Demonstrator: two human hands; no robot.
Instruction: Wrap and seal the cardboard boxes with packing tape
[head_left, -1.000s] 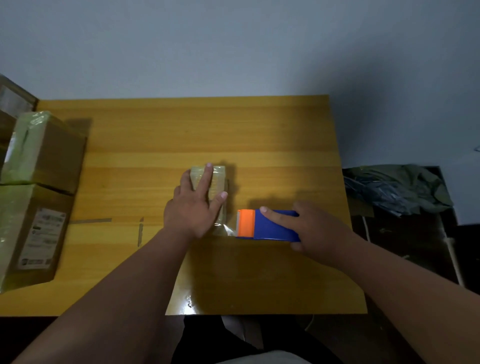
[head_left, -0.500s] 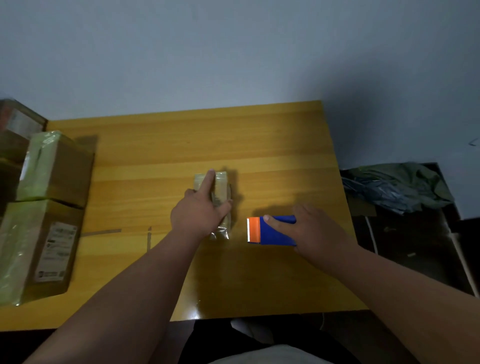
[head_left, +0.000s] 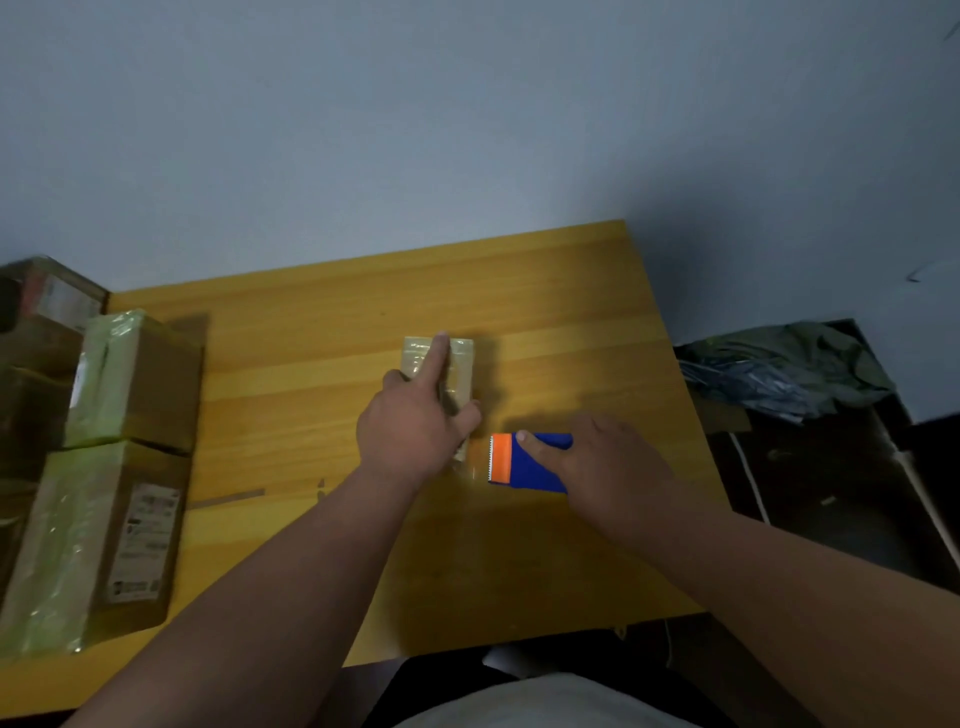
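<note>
Right grip (head_left: 602, 462) clasps the tape dispenser (head_left: 524, 462) — left grip (head_left: 415, 431), fingers straight, presses the small box (head_left: 460, 364).

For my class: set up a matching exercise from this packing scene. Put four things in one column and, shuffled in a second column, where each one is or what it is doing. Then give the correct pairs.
Things
1. left hand
2. right hand
3. stacked taped boxes
4. crumpled bags

Places or states
A. at the table's left edge
B. off the table, to its right
C. grips the blue and orange tape dispenser
D. rests on the small wrapped box, forefinger stretched along its top

Pairs: 1-D, 2-C, 3-A, 4-B
</note>
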